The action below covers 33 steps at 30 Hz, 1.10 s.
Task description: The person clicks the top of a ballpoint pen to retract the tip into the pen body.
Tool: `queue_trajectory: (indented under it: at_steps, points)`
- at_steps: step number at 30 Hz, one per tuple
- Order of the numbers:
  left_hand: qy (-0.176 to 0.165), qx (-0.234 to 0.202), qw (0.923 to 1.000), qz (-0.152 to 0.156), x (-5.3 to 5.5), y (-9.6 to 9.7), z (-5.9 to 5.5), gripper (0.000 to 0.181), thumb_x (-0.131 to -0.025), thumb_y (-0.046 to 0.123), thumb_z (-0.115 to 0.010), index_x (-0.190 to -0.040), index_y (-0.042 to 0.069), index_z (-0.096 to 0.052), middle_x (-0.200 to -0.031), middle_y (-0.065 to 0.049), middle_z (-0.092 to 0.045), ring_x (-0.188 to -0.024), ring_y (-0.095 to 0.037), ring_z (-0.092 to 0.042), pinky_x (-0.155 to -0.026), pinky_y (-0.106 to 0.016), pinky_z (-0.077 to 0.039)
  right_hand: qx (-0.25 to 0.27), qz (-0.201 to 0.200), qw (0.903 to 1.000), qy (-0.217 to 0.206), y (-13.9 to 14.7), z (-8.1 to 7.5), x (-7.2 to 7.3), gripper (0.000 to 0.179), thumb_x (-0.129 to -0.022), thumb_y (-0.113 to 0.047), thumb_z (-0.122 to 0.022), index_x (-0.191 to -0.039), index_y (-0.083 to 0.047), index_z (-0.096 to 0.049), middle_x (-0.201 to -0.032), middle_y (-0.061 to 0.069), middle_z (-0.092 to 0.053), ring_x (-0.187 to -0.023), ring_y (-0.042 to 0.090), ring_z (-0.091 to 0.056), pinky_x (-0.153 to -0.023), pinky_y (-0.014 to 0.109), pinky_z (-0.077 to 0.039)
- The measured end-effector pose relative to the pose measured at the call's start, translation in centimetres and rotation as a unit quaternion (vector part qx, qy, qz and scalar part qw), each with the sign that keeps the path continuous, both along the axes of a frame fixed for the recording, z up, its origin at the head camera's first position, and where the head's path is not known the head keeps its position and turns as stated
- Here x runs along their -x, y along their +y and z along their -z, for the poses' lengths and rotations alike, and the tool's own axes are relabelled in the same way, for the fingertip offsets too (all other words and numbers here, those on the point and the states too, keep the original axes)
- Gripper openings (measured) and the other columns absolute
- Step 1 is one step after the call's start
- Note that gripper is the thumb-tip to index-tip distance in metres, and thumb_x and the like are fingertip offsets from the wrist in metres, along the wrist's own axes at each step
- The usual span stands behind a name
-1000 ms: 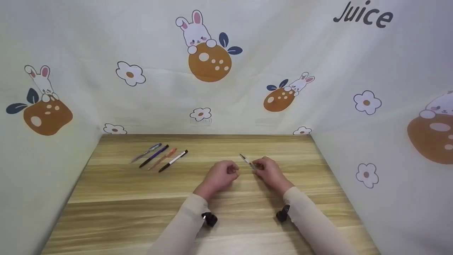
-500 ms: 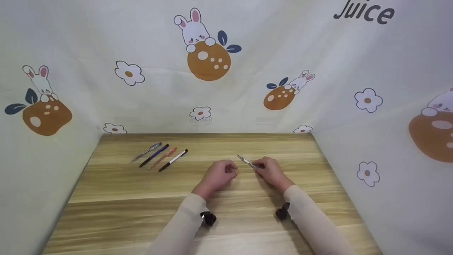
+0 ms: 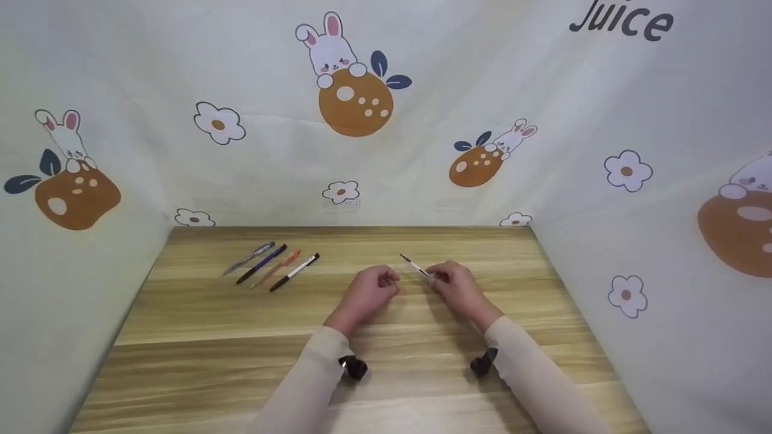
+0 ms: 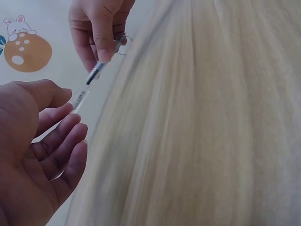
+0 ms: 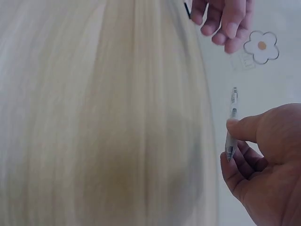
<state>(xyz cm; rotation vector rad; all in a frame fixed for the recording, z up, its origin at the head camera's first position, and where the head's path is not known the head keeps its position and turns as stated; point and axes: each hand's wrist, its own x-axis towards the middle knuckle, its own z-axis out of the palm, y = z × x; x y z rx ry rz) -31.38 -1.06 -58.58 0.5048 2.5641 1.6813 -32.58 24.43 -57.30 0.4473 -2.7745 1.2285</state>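
My right hand (image 3: pixel 457 288) pinches a slim pen (image 3: pixel 415 264) between thumb and fingers; its far end points forward and to the left. In the right wrist view, the pen (image 5: pixel 234 113) has a pale, printed barrel and a grey grip that shows below the thumb. My left hand (image 3: pixel 365 292) hovers left of it, fingers loosely curled, with a small gap to the pen in the head view. From the left wrist view, the pen's pale end (image 4: pixel 81 98) overlaps the left fingertips, while the right hand (image 4: pixel 101 28) holds the other part.
Several pens lie side by side, slanted, at the back left of the wooden table (image 3: pixel 211 361): a grey one (image 3: pixel 248 259), a blue one (image 3: pixel 261 263), an orange one (image 3: pixel 277 267) and a white one with black ends (image 3: pixel 294 271). Printed cloth walls (image 3: pixel 271 169) enclose the table.
Both hands have shifted slightly forward, away from the body. The pen in the right hand has moved with it, its far end now farther forward and left. The pens on the table lie still.
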Motion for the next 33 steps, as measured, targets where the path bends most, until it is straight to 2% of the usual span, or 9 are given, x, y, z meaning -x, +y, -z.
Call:
queue_trajectory:
  at_steps: [6,9,15,20,23,26,33]
  points:
    - [0.0,-0.054,0.9976,-0.043,0.2,0.0,0.0,0.022,-0.097,0.004,-0.077,-0.118,-0.003,-0.076,-0.103,-0.005,-0.076,-0.097,-0.02,-0.071,-0.093,-0.041,-0.061,0.009,-0.015,0.9995,0.025,-1.3,-1.8,-1.0,0.024,-0.096,0.009,-0.077,-0.117,-0.001,-0.082,-0.096,0.007,-0.072,-0.09,0.019,-0.065,-0.081,0.033,-0.056]
    - [-0.013,-0.095,0.9936,-0.061,0.2,0.0,0.0,0.024,-0.098,0.006,-0.077,-0.12,-0.005,-0.076,-0.105,-0.006,-0.076,-0.097,-0.02,-0.07,-0.091,-0.037,-0.06,0.013,-0.023,0.9991,0.033,-1.9,-2.4,-1.3,0.025,-0.095,0.01,-0.078,-0.118,-0.001,-0.082,-0.097,0.006,-0.072,-0.09,0.019,-0.065,-0.081,0.033,-0.057]
    - [-0.053,-0.187,0.9776,-0.08,0.3,0.0,-0.1,0.025,-0.1,0.011,-0.079,-0.121,-0.003,-0.076,-0.11,-0.012,-0.076,-0.09,-0.015,-0.067,-0.077,-0.026,-0.058,0.017,-0.04,0.998,0.047,-2.8,-3.0,-1.9,0.024,-0.095,0.007,-0.08,-0.116,-0.003,-0.083,-0.094,0.002,-0.069,-0.087,0.016,-0.063,-0.076,0.028,-0.055]
    - [-0.066,-0.248,0.9635,-0.077,0.5,0.0,-0.2,0.026,-0.102,0.01,-0.079,-0.12,-0.007,-0.072,-0.11,-0.013,-0.076,-0.089,-0.013,-0.068,-0.081,-0.033,-0.063,0.019,-0.051,0.9977,0.04,-3.4,-3.3,-2.4,0.025,-0.095,0.007,-0.08,-0.117,-0.004,-0.083,-0.096,0.002,-0.07,-0.087,0.016,-0.064,-0.077,0.027,-0.056]
    - [-0.072,-0.265,0.9585,-0.077,0.4,0.1,-0.3,0.022,-0.102,0.008,-0.078,-0.117,-0.007,-0.072,-0.103,-0.008,-0.075,-0.089,-0.013,-0.069,-0.083,-0.038,-0.064,0.017,-0.053,0.9978,0.036,-3.6,-3.3,-2.6,0.025,-0.095,0.005,-0.081,-0.118,-0.005,-0.083,-0.097,0.002,-0.069,-0.087,0.016,-0.065,-0.077,0.028,-0.057]
    - [-0.078,-0.276,0.9548,-0.08,0.3,0.0,-0.5,0.018,-0.102,0.006,-0.077,-0.114,-0.006,-0.072,-0.097,-0.005,-0.074,-0.088,-0.015,-0.069,-0.082,-0.036,-0.064,0.016,-0.054,0.9979,0.032,-3.7,-3.2,-2.7,0.024,-0.096,0.002,-0.082,-0.119,-0.005,-0.083,-0.097,0.001,-0.069,-0.087,0.016,-0.065,-0.077,0.028,-0.058]
    - [-0.093,-0.301,0.9456,-0.081,0.0,-0.1,-0.8,0.011,-0.104,0.007,-0.076,-0.111,-0.002,-0.073,-0.096,-0.004,-0.072,-0.089,-0.018,-0.069,-0.085,-0.038,-0.066,0.016,-0.062,0.9971,0.04,-4.0,-3.2,-2.8,0.025,-0.097,0.005,-0.08,-0.12,-0.005,-0.082,-0.097,0.002,-0.068,-0.087,0.017,-0.065,-0.077,0.028,-0.057]
